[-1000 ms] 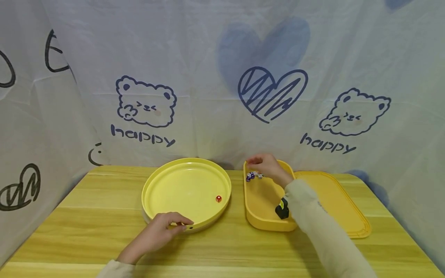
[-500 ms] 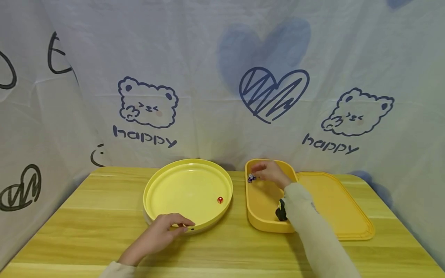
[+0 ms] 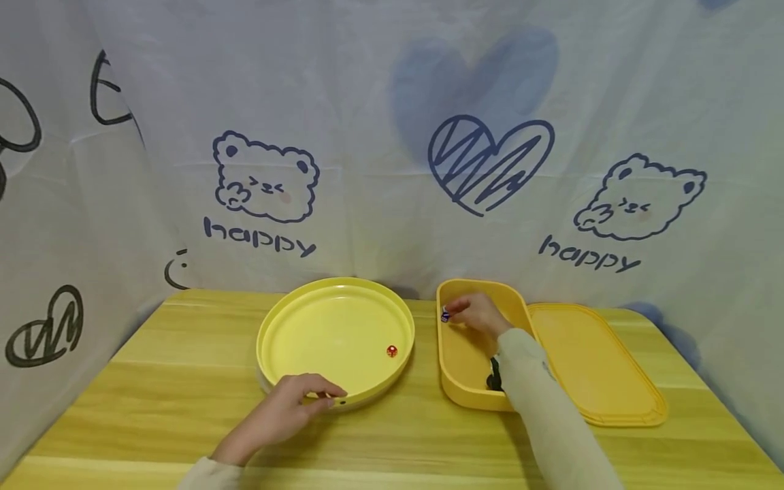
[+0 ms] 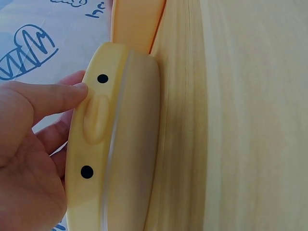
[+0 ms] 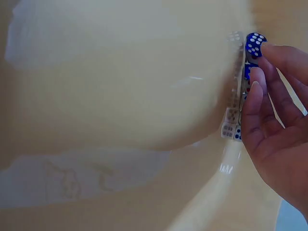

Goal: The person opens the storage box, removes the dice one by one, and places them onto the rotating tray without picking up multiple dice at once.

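Observation:
My left hand (image 3: 284,412) pinches the near rim of a round yellow tray (image 3: 275,364). In the left wrist view, the thumb lies at the edge of the tray's wall (image 4: 96,120), by two black dots and an oval bump, with the other fingers behind it. One red die (image 3: 392,351) lies inside the tray, toward its right side. My right hand (image 3: 480,313) reaches into an orange-yellow box (image 3: 459,395). Its fingertips touch a row of dice along the box wall; a blue die (image 5: 256,44) is at one fingertip, and white dice (image 5: 237,133) show beyond the fingers.
A black object (image 3: 494,376) sits in the box, partly hidden by the right sleeve. To the right, a flat orange-yellow lid (image 3: 603,367) lies on the wooden table (image 3: 147,408). A white printed cloth (image 3: 367,224) hangs behind the table.
My right hand has lowered from above the box's far left part down to the dice. The left hand keeps its hold on the tray, and the red die stays in the tray.

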The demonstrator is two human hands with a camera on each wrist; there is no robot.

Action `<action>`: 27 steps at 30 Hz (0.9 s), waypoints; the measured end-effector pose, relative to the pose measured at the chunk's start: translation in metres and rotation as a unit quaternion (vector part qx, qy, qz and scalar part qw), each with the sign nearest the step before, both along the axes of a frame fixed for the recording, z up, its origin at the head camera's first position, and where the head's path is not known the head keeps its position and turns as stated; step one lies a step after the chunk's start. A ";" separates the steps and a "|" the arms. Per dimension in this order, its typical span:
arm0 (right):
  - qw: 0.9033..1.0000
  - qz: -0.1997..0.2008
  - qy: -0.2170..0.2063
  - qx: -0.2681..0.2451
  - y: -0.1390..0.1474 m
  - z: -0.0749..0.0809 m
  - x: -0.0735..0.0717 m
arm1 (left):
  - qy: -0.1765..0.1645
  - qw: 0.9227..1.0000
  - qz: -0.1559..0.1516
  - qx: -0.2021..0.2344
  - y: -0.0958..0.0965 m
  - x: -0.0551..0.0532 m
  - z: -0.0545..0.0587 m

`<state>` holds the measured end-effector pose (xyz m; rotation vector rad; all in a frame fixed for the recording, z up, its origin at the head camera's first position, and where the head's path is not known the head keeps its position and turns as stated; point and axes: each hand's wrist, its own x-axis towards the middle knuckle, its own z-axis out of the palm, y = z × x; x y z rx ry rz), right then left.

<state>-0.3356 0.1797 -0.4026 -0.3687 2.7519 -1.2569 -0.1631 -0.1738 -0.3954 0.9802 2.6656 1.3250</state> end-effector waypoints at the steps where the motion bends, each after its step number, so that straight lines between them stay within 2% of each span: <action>1: 1.000 0.000 0.003 0.004 -0.001 -0.001 0.000 | 0.000 1.000 0.001 0.001 0.000 0.000 0.000; 13: 0.999 0.037 0.016 0.030 -0.004 -0.003 -0.003 | -0.009 1.000 0.006 0.000 0.000 0.000 0.002; 21: 0.998 0.030 0.016 0.050 -0.004 -0.005 -0.003 | -0.004 1.000 0.013 -0.007 0.000 0.001 0.000; 27: 0.998 0.042 0.024 0.048 -0.003 -0.006 -0.004 | -0.009 1.000 0.016 -0.009 0.001 0.001 -0.001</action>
